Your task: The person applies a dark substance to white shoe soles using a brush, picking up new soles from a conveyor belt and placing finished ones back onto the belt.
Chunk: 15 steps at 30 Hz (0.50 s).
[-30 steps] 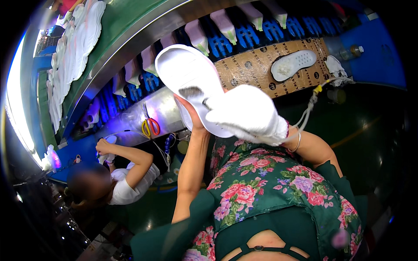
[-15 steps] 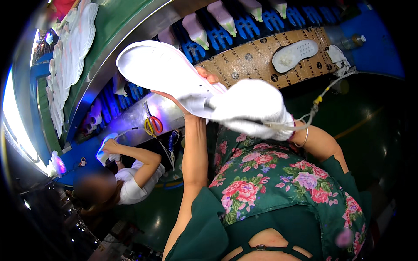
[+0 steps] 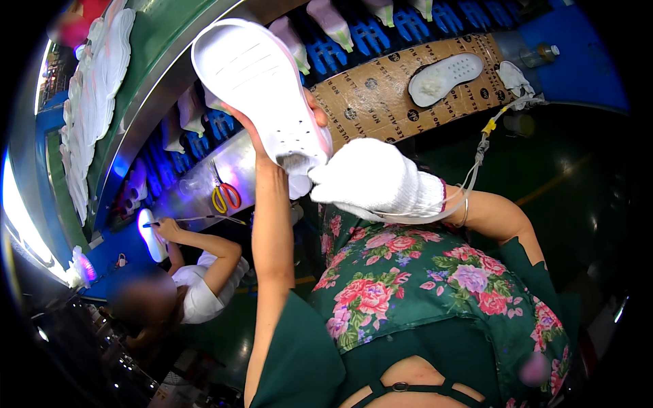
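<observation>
A white shoe sole (image 3: 257, 81) with several small holes near its lower end is held up in front of me. My left hand (image 3: 258, 146) is closed round it, the thumb along the left edge and fingertips showing at the right edge. My right hand (image 3: 381, 180) wears a thick white knit glove; its fingers are pressed together against the lower end of the sole. A clear thin tube (image 3: 473, 166) runs to the glove and along the wrist. What the gloved fingers hold is hidden.
Brown cardboard (image 3: 371, 95) lines the bench, with another white sole (image 3: 445, 78) on it and a crumpled white cloth (image 3: 515, 80) beyond. Scissors (image 3: 224, 194) lie on the metal ledge. Shoe lasts (image 3: 330, 24) stand on blue racks. A co-worker (image 3: 207, 282) handles another sole at left.
The sole has swung more upright and shifted slightly left and down. My gloved right hand has moved left and a little down, to the sole's lower end.
</observation>
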Tool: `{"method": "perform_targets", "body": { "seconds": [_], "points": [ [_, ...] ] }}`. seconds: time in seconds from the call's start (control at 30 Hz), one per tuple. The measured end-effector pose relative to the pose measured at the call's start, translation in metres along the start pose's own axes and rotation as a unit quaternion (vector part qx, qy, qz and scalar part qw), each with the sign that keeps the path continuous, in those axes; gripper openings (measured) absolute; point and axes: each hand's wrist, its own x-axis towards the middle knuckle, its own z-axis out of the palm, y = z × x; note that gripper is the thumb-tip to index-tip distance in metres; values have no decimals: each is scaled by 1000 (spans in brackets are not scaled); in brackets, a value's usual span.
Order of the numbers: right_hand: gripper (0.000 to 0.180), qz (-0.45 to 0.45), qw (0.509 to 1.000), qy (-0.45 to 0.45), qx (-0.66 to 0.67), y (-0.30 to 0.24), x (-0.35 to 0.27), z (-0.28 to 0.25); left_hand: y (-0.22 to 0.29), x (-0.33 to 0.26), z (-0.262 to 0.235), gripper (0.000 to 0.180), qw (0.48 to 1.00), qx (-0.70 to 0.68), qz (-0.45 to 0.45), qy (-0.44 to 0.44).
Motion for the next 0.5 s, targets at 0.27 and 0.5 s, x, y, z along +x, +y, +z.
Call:
{"method": "perform_targets", "body": {
  "seconds": [0.27, 0.5],
  "points": [
    [30, -32, 995, -65, -72, -8, 8, -18, 16, 9, -12, 70, 998, 14, -64, 17],
    [29, -14, 986, -125, 113, -6, 8, -22, 26, 10, -18, 67, 993, 49, -102, 42]
  ]
}}
